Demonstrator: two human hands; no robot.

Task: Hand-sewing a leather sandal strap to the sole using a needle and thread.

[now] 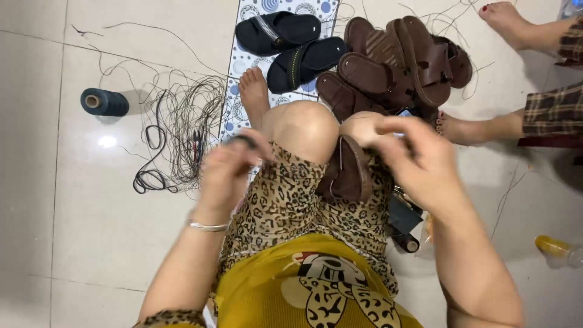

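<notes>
top: mustard-yellow shirt [303,285] with a cartoon print patterned in leopard spots
cuff: leopard-print edge at the left sleeve [173,317]
shorts: leopard-print shorts [291,200], tan with dark spots, ending at the knees
wrist: thin silver bangle [207,226] on the left wrist
arms: bare below the sleeves
feet: bare, no shoes worn

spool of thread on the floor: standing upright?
No. The dark blue thread spool lies on its side on the white tiled floor, its open core end facing left, beside loose tangled thread.
</notes>
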